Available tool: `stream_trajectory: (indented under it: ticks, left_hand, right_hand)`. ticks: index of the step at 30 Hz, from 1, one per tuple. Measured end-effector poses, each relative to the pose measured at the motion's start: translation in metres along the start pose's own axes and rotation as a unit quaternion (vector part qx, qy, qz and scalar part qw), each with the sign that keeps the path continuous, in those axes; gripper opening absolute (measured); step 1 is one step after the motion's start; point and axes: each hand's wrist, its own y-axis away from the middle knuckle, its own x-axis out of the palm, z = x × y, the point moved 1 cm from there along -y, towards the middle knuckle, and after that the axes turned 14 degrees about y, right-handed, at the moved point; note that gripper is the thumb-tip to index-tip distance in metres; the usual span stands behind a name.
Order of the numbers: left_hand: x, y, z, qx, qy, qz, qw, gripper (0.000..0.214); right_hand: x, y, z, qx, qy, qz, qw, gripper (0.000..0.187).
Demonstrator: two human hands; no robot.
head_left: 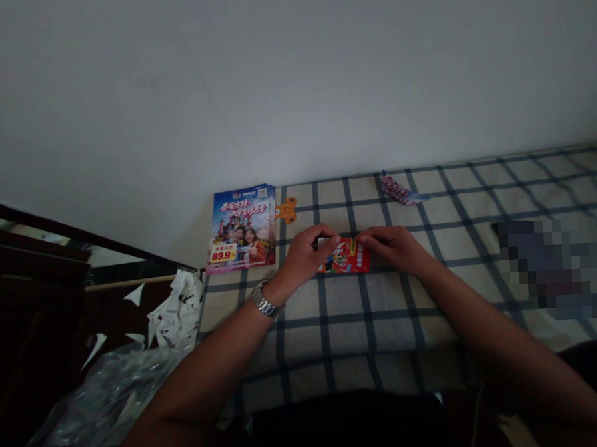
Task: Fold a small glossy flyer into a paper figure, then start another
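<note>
Between my two hands is a small red printed paper piece (348,257) with cartoon figures and white lettering, just above the checked cloth. My left hand (310,253), with a metal watch (267,300) at the wrist, pinches its upper left part between thumb and finger. At its upper right edge my right hand (392,245) is closed, thumb and finger together on the paper. Left of my hands lies a stack of printed flyers (241,230) with a castle picture. An orange bear-shaped cutout (286,211) is beside the stack, near the wall.
A crumpled strip of printed paper (401,190) lies toward the wall. The checked cloth (304,323) covers the surface in front of me. A blurred-out dark object (553,267) is at the right. White paper scraps (177,310) and a clear plastic bag (117,386) are down at the left.
</note>
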Motion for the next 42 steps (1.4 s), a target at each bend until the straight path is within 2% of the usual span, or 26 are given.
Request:
stream_trajectory:
  ticks: [8,19,24,31,42]
  left_hand:
    - [0.006,0.004,-0.005,0.008,-0.004,0.027,1.0,0.021]
    - [0.009,0.005,-0.007,0.004,-0.004,0.034,0.999,0.019]
    - [0.002,0.001,-0.001,0.005,-0.012,-0.004,1.0,0.025]
    - [0.0,0.0,0.002,0.007,-0.014,0.004,1.0,0.03]
    - [-0.002,0.0,0.0,0.002,-0.012,0.0,1.0,0.028]
  right_hand:
    - [0.005,0.001,0.001,-0.013,-0.02,0.038,0.999,0.044]
    - [0.004,0.001,0.003,-0.016,0.0,0.038,0.999,0.043]
    - [0.002,-0.001,0.0,0.01,-0.014,0.011,1.0,0.043]
    - [-0.003,0.001,0.0,0.002,0.042,0.004,0.999,0.046]
    - [0.0,-0.001,-0.001,0.008,0.036,-0.026,0.999,0.046]
